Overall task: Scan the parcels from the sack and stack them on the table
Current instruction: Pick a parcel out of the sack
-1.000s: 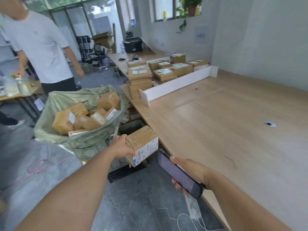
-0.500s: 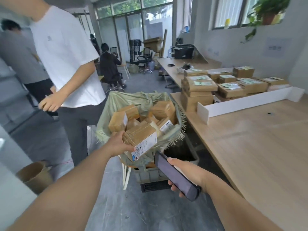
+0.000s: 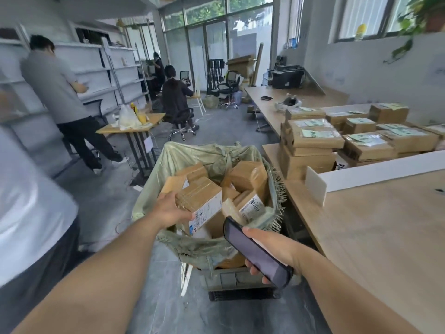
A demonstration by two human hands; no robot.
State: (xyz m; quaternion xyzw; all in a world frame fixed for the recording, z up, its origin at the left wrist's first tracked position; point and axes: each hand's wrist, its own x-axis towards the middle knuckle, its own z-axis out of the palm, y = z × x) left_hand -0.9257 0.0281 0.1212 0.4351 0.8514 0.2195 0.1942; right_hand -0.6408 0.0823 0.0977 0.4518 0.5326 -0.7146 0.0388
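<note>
Along the right, a pale wooden table (image 3: 373,237) bears stacked brown cardboard parcels (image 3: 313,138) at its far end. Over the green woven sack (image 3: 173,162) the left grip (image 3: 168,209) clasps a taped brown cardboard parcel (image 3: 202,198); the right grip (image 3: 273,243) holds a dark handheld scanner (image 3: 252,250).

Left hand (image 3: 168,210) fingers mostly hidden behind the parcel (image 3: 201,201); its label print too small to read. Person in white shirt (image 3: 29,213) blurred, cut by left edge.

Brown parcel (image 3: 202,201), white label; green sack (image 3: 192,160); black scanner (image 3: 256,255)
</note>
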